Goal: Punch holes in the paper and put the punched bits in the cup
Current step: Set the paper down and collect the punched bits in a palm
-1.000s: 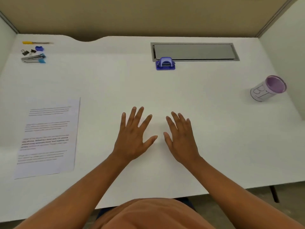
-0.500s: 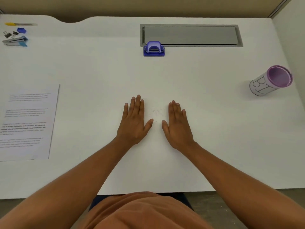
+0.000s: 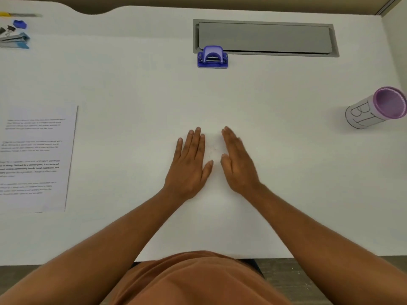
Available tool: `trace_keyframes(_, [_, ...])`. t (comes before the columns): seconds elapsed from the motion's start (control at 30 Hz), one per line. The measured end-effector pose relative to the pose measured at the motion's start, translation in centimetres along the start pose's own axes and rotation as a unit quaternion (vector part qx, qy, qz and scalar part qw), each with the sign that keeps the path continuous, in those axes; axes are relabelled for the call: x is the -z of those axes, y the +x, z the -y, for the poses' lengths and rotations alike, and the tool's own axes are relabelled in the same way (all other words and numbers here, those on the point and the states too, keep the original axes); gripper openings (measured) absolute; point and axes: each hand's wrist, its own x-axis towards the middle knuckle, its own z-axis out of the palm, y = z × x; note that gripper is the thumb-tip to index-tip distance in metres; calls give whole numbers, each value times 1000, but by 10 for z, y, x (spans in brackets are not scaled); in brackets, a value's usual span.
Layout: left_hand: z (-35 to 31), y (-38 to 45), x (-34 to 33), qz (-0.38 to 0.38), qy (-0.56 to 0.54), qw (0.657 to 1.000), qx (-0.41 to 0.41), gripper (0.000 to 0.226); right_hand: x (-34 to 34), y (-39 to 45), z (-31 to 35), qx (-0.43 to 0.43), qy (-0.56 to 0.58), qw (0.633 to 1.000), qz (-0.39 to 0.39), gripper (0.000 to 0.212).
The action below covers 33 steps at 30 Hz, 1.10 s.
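Two bare hands lie on the white worktop (image 3: 286,161), palms down, holding nothing. Left hand (image 3: 189,166) is flat, fingers straight and together, thumb angled out toward the right hand (image 3: 239,164). Right hand is tipped slightly onto its outer edge, fingers together, also empty. A narrow gap separates them; faint tiny white specks (image 3: 212,150) sit in that gap, too small to identify.

Landmark: small blue-purple plastic hole punch (image 3: 212,57), standing straight beyond the hands, well apart from the fingertips, its back touching the near edge of the grey rectangular recessed cable tray (image 3: 264,37). Bare worktop fills the span between punch and hands.

White printed paper sheet (image 3: 37,159) lies flat far left of the punch and nearer the person, well left of the left hand, cut off by the frame edge. Lilac-rimmed white cup with black lettering (image 3: 374,108) stands far right of the punch, near the worktop's right edge, well apart from the right hand.

Grey-and-blue stapler (image 3: 15,40), blue sharpener (image 3: 20,24) and black binder clips (image 3: 7,29) are clustered far left of the punch, at the back corner.
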Motion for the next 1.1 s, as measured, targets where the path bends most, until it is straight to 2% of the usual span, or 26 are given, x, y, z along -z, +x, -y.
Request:
trace_keyframes(0.13, [17, 20, 5, 12, 16, 1000, 0, 75, 4, 33, -17, 41, -145, 985, 88, 71])
trace_keyframes(0.23, [18, 17, -2, 41, 29, 998, -31, 77, -2, 27, -15, 84, -188, 973, 104, 70])
trace_keyframes(0.47, [2, -23, -9, 52, 21, 996, -67, 77, -11, -25, -7, 112, -135, 979, 100, 61])
trace_keyframes(0.57, [6, -27, -7, 44, 11, 996, -71, 74, -6, -30, -10, 93, -76, 991, 56, 54])
trace_keyframes(0.67, [15, -11, -1, 24, 10, 998, -48, 75, 0, -16, -12, 52, -88, 995, 22, 56])
trace_keyframes(0.77, [24, 6, 1, 24, 18, 999, -37, 75, 0, 6, -3, 32, -120, 990, 64, 63])
trace_keyframes(0.87, [27, 7, -1, 35, 35, 998, -46, 77, -11, 14, 8, 68, -155, 980, 105, 64])
trace_keyframes(1.1, [13, -26, -10, 32, 32, 995, -86, 80, -24, -33, 9, 78, -116, 988, 70, 55])
